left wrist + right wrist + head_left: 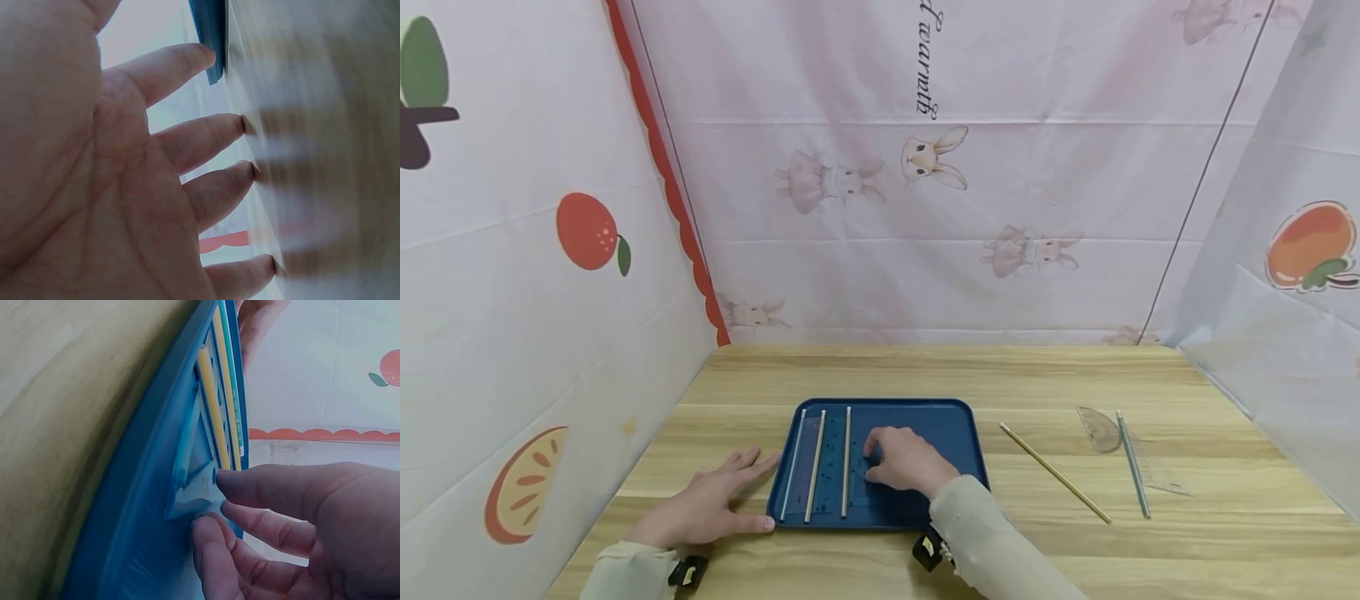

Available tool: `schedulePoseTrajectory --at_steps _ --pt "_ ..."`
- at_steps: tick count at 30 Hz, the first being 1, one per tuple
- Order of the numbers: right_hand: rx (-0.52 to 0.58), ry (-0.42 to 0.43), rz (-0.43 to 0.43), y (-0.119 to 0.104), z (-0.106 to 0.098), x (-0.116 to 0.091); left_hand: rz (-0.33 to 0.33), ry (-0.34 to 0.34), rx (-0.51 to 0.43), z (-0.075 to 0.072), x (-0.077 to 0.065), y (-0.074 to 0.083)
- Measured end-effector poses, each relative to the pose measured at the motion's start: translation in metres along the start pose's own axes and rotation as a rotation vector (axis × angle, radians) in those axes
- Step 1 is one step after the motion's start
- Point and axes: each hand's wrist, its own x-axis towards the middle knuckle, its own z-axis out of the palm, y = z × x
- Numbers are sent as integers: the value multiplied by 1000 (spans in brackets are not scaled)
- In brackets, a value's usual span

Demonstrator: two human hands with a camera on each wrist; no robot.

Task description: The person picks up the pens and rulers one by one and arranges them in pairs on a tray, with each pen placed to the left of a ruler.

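A dark blue tray [917, 414] lies on the table. In it, from the left, are a teal pencil [793, 467], a clear ruler [809, 450], a gold pencil [815, 467], a clear strip with cut-outs [831, 467] and another gold pencil [846, 467]. Beside that pencil, a clear set square [192, 497] lies flat. My right hand [910, 461] is over the tray, bent fingertips at the set square's edge, with a gap between thumb and forefinger. My left hand [707, 504] rests spread on the table, its thumb and forefinger at the tray's left rim.
Right of the tray, a gold pencil [1056, 472] lies slantwise on the wooden table [925, 375]. Farther right are a clear protractor [1097, 429], a teal pencil [1133, 467] and a second clear set square [1161, 477]. Printed cloths [880, 275] hang behind and at both sides.
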Motion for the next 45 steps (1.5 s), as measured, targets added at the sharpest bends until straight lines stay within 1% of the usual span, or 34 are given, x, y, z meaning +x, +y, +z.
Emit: schedulePoseTrajectory --at_steps 5,16,23,31,38,45 --pt "11 14 -12 6 -7 -2 1 2 -3 1 1 0" --pt "25 25 -14 23 -27 -8 9 11 -2 1 -1 2" --pt "53 31 -14 34 -39 -14 8 7 -4 1 -1 3" --pt "113 36 -19 46 -52 -25 27 13 1 1 -1 1" --pt "151 39 -5 56 -63 -32 22 13 4 2 0 -1" --pt "175 47 -5 65 -72 -38 0 9 3 1 0 0"
